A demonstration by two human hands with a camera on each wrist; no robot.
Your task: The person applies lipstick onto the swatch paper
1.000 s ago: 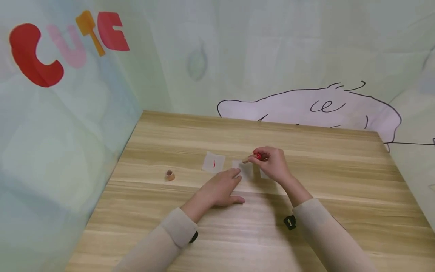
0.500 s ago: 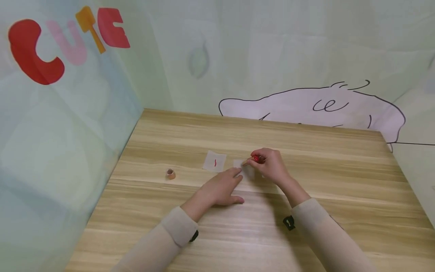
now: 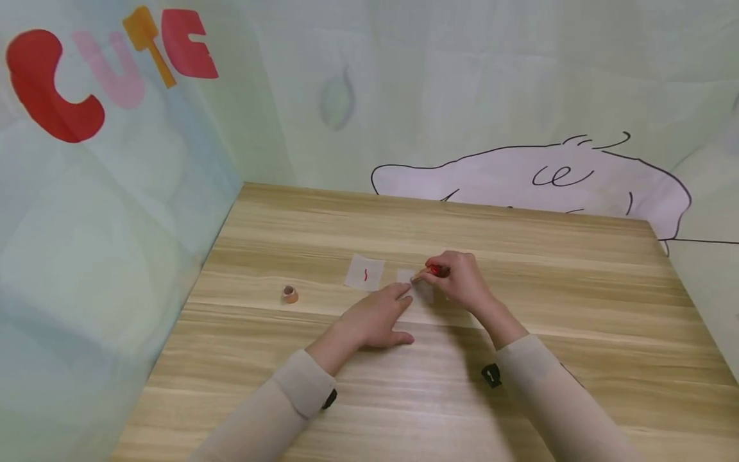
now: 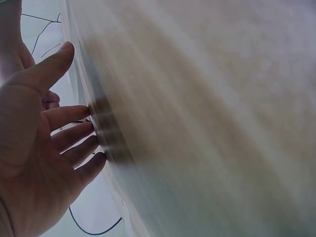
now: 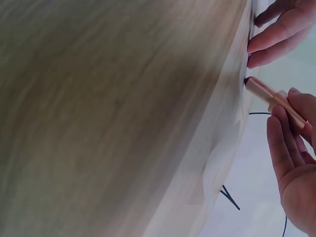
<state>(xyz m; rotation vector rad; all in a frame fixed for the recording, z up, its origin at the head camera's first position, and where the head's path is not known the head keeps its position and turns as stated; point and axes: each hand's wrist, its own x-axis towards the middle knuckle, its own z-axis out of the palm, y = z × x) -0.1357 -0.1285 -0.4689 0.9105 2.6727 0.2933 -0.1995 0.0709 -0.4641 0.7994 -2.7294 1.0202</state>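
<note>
Fingers (image 3: 456, 266) pinching lipstick (image 3: 426, 272), tip on paper (image 3: 417, 287)

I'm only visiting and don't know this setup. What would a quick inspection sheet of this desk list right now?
Surface: light wooden table, grain running sideways.
Job's things: rose-gold lipstick tube with red tip, tip at a small white paper square; another white paper square with a red stroke lies left of it.
Clutter: small rose-gold lipstick cap, standing apart on the left.
Grippers: left hand flat, fingertips pressing the middle square; right hand pinches the lipstick.
Cables: nothing seen; small black wrist devices show at both sleeves.
Surroundings: pale green backdrop with red, pink and orange CUTE lettering and a line-drawn cartoon shape.
</note>
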